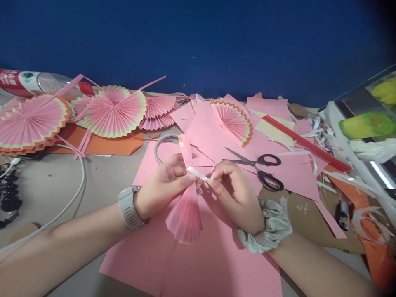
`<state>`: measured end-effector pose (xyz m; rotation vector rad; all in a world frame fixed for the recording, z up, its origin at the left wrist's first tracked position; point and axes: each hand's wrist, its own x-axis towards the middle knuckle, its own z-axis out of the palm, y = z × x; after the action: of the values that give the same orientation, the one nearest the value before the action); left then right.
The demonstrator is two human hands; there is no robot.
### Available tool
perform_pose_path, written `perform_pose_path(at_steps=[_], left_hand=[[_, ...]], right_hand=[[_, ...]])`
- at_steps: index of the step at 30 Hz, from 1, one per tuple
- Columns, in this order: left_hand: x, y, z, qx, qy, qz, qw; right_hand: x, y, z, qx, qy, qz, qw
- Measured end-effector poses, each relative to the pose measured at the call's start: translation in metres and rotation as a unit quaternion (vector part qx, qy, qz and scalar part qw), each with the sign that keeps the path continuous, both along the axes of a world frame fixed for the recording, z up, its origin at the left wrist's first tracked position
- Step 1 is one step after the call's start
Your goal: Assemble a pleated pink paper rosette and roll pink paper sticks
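My left hand (167,181), with a pale watch on its wrist, is closed on a pleated pink paper fan (185,220). The fan's folds spread toward me below the fingers, and its narrow end sticks up above them. Across the fan's pinched part lies a short white strip (197,173), which looks like tape. My right hand (233,192) pinches the strip's right end between thumb and fingertips. A roll of tape (157,152) lies just behind my left hand. Black-handled scissors (258,164) rest partly open on pink paper, beyond my right hand.
Finished pink paper fans (114,111) and a plastic bottle (55,82) lie at the back left. A white cable (82,185) curves along the left. Pink sheets (198,119), a red bar (306,142), cardboard (297,210) and paper scraps crowd the right. A blue wall (198,45) stands behind.
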<state>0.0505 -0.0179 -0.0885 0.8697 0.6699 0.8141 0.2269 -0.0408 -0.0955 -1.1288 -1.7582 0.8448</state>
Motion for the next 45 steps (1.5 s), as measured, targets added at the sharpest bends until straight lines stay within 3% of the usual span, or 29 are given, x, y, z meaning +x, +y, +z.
perform_pose_path(at_steps=[6,12,18,28,34,41,43,45], left_hand=[[-0.004,-0.002,-0.001,-0.015,-0.004,-0.060,0.998],[-0.006,-0.001,-0.004,-0.032,0.058,-0.022,0.998],[-0.005,0.001,-0.005,-0.054,0.016,-0.016,0.998],[-0.004,0.000,-0.002,-0.082,0.017,0.011,0.996],[-0.006,0.001,-0.006,-0.102,0.004,0.028,0.994],[-0.007,0.002,-0.008,-0.139,-0.026,0.058,0.988],[-0.007,0.003,-0.007,-0.147,-0.031,0.062,0.987],[-0.006,0.003,-0.006,-0.155,-0.032,0.072,0.985]], right_hand=[[0.001,0.003,-0.003,-0.030,0.024,-0.055,0.998],[0.001,0.001,-0.002,-0.037,0.013,-0.045,0.998],[0.002,0.001,-0.002,-0.024,0.025,-0.033,0.999],[0.002,-0.004,-0.005,0.086,0.052,-0.033,0.994],[0.003,-0.004,-0.006,0.099,0.054,0.028,0.993],[0.003,-0.007,-0.006,0.165,0.015,0.047,0.985],[0.002,-0.009,-0.006,0.182,0.022,0.021,0.983],[0.002,-0.008,-0.007,0.187,0.050,-0.057,0.979]])
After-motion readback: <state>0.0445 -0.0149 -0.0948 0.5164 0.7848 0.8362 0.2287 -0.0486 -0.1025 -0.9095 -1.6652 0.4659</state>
